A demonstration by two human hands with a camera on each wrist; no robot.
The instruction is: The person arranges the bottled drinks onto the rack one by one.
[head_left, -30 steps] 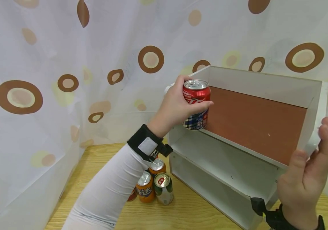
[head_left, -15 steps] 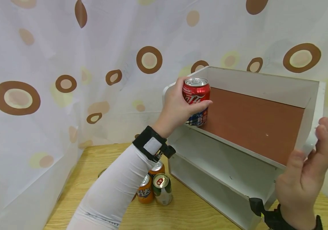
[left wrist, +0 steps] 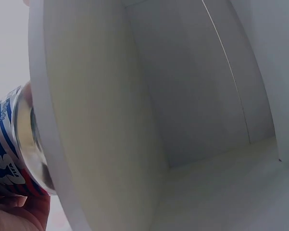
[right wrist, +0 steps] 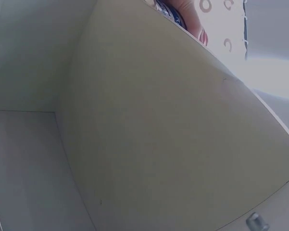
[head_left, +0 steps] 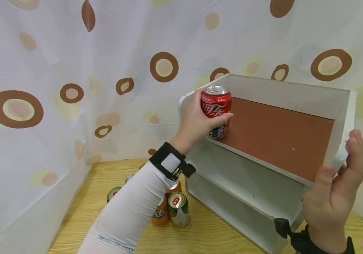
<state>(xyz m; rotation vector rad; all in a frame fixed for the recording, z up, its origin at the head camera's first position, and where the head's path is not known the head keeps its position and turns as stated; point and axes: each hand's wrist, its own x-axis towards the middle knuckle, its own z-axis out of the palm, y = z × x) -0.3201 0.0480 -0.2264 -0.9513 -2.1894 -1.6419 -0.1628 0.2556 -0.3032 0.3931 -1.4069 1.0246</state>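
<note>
In the head view my left hand (head_left: 194, 121) grips a red cola can (head_left: 216, 106) with a blue lower part, held upright at the left front corner of the white shelf unit's (head_left: 257, 163) brown top. The left wrist view shows the can's metal base (left wrist: 30, 139) at the top board's front edge, partly overhanging it. My right hand (head_left: 337, 194) holds the unit's right side panel (head_left: 343, 141) near its front corner, thumb toward the front and fingers outside. Part of the can is hidden behind the left hand.
Below the left forearm, an orange soda can (head_left: 160, 213) and a green-and-white can (head_left: 179, 210) stand on the wooden table (head_left: 213, 233), with several more cans partly hidden. Open compartments (head_left: 232, 176) lie under the top. A patterned curtain (head_left: 111, 46) hangs behind.
The cola can has risen slightly and moved a little inward over the top's front edge, with the left forearm following. The right hand keeps its place on the side panel.
</note>
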